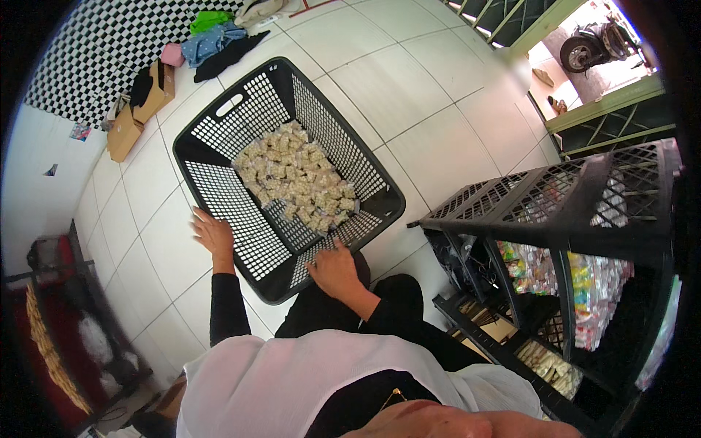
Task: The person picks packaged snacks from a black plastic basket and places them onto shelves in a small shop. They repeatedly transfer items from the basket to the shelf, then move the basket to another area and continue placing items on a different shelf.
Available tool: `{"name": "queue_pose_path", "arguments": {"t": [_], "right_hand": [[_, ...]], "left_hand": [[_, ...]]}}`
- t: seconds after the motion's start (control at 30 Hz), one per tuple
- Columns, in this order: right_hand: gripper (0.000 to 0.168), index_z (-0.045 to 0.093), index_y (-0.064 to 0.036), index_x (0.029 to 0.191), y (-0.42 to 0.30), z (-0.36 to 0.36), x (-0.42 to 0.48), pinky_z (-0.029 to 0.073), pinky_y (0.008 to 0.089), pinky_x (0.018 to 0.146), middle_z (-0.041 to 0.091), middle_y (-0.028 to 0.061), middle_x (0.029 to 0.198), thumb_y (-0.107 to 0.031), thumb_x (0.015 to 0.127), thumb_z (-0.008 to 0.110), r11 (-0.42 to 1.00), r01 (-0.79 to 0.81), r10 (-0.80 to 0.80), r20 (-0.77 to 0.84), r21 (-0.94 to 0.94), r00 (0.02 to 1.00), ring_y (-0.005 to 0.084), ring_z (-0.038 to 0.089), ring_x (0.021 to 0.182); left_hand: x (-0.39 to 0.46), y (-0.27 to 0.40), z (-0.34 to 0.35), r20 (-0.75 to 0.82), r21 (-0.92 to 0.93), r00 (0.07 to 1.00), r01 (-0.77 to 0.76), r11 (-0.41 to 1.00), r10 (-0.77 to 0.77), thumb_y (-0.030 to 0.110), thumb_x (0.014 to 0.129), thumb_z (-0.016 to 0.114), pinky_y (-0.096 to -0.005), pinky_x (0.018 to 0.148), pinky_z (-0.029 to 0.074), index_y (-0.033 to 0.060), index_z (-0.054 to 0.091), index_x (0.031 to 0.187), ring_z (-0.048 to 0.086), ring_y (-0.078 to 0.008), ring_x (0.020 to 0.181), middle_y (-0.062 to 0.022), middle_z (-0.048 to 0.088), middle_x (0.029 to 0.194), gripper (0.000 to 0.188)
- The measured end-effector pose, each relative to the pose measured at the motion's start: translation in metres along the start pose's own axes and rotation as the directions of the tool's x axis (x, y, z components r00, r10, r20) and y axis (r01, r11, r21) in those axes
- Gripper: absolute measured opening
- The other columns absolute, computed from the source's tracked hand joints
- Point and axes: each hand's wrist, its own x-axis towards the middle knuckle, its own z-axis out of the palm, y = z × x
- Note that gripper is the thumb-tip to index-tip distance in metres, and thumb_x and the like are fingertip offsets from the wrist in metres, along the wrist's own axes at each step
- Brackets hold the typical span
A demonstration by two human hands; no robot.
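Observation:
A large black plastic laundry-style basket (263, 219) with lattice walls and a slotted handle stands on the floor before me. Many small clear bags of pale, bead-like pieces (298, 178) lie heaped on its bottom. My left hand (212, 234) is just outside the basket's left rim, fingers spread and slightly blurred, holding nothing. Over the near rim lies my right hand (338, 274), its fingers bent inward above the lattice wall. Whether those fingers grip the rim is hidden.
A black plastic rack (558, 230) with packaged goods rises at my right. Cardboard boxes (125, 134) and folded cloths (213, 44) line the checkered wall on white floor tiles (394, 82). A motorbike (597, 46) stands beyond the gate. A red-and-black stand (60, 328) is at left.

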Motion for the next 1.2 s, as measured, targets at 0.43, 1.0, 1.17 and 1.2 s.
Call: {"name": "queue_pose_path", "arguments": {"t": [0.43, 1.0, 1.17, 1.2], "right_hand": [[0.031, 0.063, -0.002, 0.087, -0.005, 0.005, -0.015, 0.042, 0.0421, 0.095, 0.064, 0.0134, 0.085, -0.033, 0.083, 0.057, 0.982, 0.073, -0.097, 0.133, 0.172, 0.986, 0.0287, 0.063, 0.083], [0.026, 0.062, -0.004, 0.097, -0.002, 0.004, -0.035, 0.038, 0.0423, 0.098, 0.062, 0.0119, 0.093, -0.026, 0.084, 0.059, 0.939, 0.231, -0.259, 0.085, 0.254, 0.962, 0.029, 0.059, 0.094], [0.02, 0.06, -0.003, 0.1, 0.004, -0.001, -0.039, 0.041, 0.0393, 0.094, 0.06, 0.0139, 0.094, -0.016, 0.084, 0.059, 0.791, 0.155, -0.078, -0.154, 0.592, 0.985, 0.0297, 0.058, 0.094], [0.019, 0.06, -0.003, 0.101, 0.006, -0.003, -0.035, 0.043, 0.0381, 0.091, 0.06, 0.0141, 0.094, -0.014, 0.085, 0.058, 0.742, 0.124, -0.023, -0.16, 0.659, 0.987, 0.0294, 0.058, 0.094]], "left_hand": [[-0.087, 0.231, 0.148, 0.408, -0.53, 0.32, -0.679, 0.507, 0.855, 0.02, 0.075, 0.07, -0.0511, 0.101, 0.035, 0.0056, 0.041, 0.132, 0.033, -0.041, 0.125, -0.0237, 0.031, 0.138, 0.066], [-0.112, 0.147, 0.189, 0.357, -0.409, 0.301, -0.801, 0.437, 0.884, 0.02, 0.081, 0.064, -0.0447, 0.083, 0.048, 0.0071, 0.066, 0.094, 0.048, -0.0303, 0.111, -0.0165, 0.061, 0.102, 0.018], [-0.085, 0.146, 0.159, 0.59, -0.782, 0.406, 0.071, 0.62, 0.698, 0.018, 0.084, 0.06, -0.0362, 0.066, 0.049, 0.0072, 0.066, 0.091, 0.059, -0.0209, 0.071, -0.0089, 0.065, 0.085, 0.014], [-0.078, 0.136, 0.152, 0.607, -0.788, 0.439, 0.224, 0.573, 0.663, 0.018, 0.085, 0.059, -0.0345, 0.064, 0.048, 0.007, 0.066, 0.091, 0.058, -0.0184, 0.071, -0.0074, 0.064, 0.084, 0.014]]}}
